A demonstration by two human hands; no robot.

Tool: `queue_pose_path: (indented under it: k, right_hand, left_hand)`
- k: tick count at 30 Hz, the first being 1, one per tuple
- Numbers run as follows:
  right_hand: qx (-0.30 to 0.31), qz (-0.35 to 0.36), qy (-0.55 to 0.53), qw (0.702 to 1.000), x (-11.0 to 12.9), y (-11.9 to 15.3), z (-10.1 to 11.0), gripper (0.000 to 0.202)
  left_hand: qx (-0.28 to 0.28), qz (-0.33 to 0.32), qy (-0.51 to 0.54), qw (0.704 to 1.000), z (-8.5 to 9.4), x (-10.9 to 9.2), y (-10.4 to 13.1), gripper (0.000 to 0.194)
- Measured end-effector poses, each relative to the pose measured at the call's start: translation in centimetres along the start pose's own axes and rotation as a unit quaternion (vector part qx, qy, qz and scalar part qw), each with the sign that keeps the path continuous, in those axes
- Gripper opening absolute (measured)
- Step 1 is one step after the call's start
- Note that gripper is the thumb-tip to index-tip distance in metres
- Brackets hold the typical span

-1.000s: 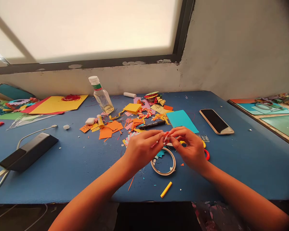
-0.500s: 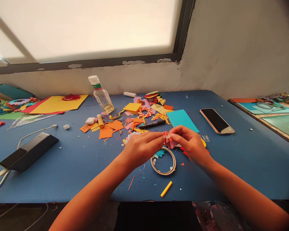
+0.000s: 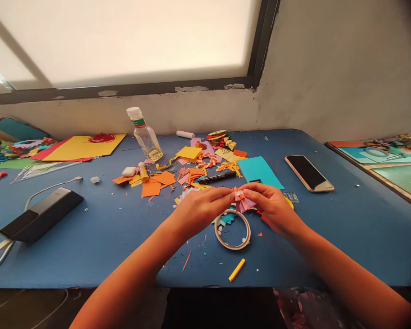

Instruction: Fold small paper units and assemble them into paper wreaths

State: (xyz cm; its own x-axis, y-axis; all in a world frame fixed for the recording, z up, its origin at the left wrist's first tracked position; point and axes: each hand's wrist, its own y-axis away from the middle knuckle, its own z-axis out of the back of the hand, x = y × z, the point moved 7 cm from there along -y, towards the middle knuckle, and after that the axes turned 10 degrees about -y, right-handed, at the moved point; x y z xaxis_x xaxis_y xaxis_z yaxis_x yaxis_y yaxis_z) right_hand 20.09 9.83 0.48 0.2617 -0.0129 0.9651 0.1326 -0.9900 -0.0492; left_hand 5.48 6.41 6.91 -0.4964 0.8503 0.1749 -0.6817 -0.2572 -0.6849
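Between my hands, a little above the table, is a small piece of folded paper, pink with orange and white at its top. My left hand pinches its left edge with fingers pressed together. From the other side, my right hand grips it between thumb and fingers. Just below lies a roll of tape, with light-blue paper pieces partly behind its ring. My right hand mostly covers something with red and yellow parts under it. Nearer the table edge lies a folded yellow paper strip.
Behind my hands are paper scraps, a black marker, a glue stick and a blue sheet. A bottle stands at back left. A phone lies right; a black device with cables lies left.
My right hand's fingers have shifted and stretched along the top of the folded paper, showing more of its pink pleats. My left hand has barely moved.
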Motion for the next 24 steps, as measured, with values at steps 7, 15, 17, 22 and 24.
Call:
queue_pose_path:
  k: [7,15,17,22,24]
  right_hand:
    - [0.013,-0.027,-0.023,0.999,-0.6,-0.1,0.0,0.017]
    - [0.012,-0.039,-0.035,0.999,-0.6,-0.1,-0.1,0.017]
    - [0.021,-0.045,-0.042,0.998,-0.6,0.0,-0.5,0.017]
    - [0.019,-0.038,-0.101,0.994,-0.1,0.4,-1.0,0.015]
    - [0.003,0.0,-0.095,0.996,0.5,0.5,-0.8,0.015]
  left_hand:
    - [0.006,0.007,-0.018,1.0,-0.5,-0.3,0.1,0.02]
    - [-0.022,-0.008,-0.045,0.999,-0.2,-0.6,0.2,0.019]
    - [-0.029,-0.001,-0.028,0.999,-0.3,-0.5,0.2,0.018]
    - [-0.127,0.175,0.159,0.963,0.3,1.1,0.3,0.009]
    - [-0.12,0.269,0.244,0.924,-0.2,1.6,0.5,0.01]
